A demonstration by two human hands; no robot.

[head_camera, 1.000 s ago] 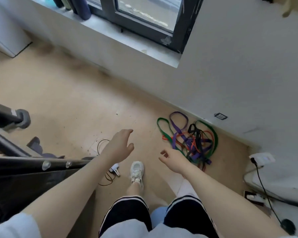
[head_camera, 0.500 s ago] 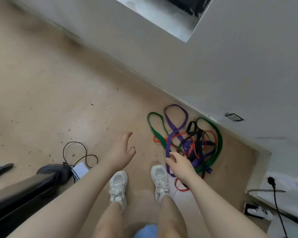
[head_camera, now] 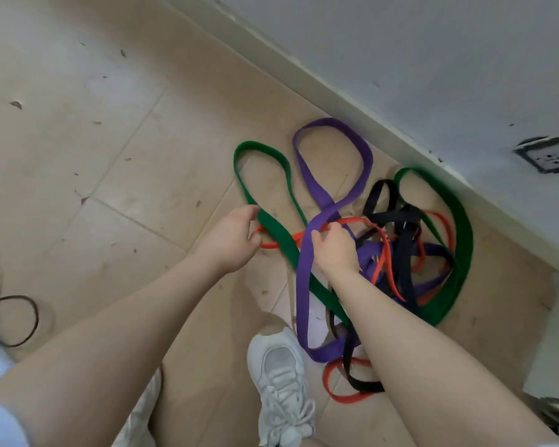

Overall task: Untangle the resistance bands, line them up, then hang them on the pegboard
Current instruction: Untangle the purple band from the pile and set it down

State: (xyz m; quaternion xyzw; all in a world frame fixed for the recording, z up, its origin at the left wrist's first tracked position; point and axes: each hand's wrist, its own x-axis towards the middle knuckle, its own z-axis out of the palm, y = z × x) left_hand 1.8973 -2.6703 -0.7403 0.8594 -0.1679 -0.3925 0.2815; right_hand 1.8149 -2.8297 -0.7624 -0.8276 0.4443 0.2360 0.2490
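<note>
A tangle of resistance bands lies on the tiled floor by the wall: a green band, a purple band, a thin orange band and a black band, all crossing one another. My right hand is in the middle of the pile, its fingers curled around the purple band where it crosses the orange one. My left hand hovers cupped beside the green band, fingers apart, thumb touching the band's edge, gripping nothing. No pegboard is in view.
The white wall and its baseboard run diagonally just behind the pile, with a wall socket at the right. My white shoe stands next to the bands. A black cable loops on the floor at the left.
I have bent down closer to the pile. Both hands have dropped to the bands; the right hand has closed on the purple band and the left has reached the green one.
</note>
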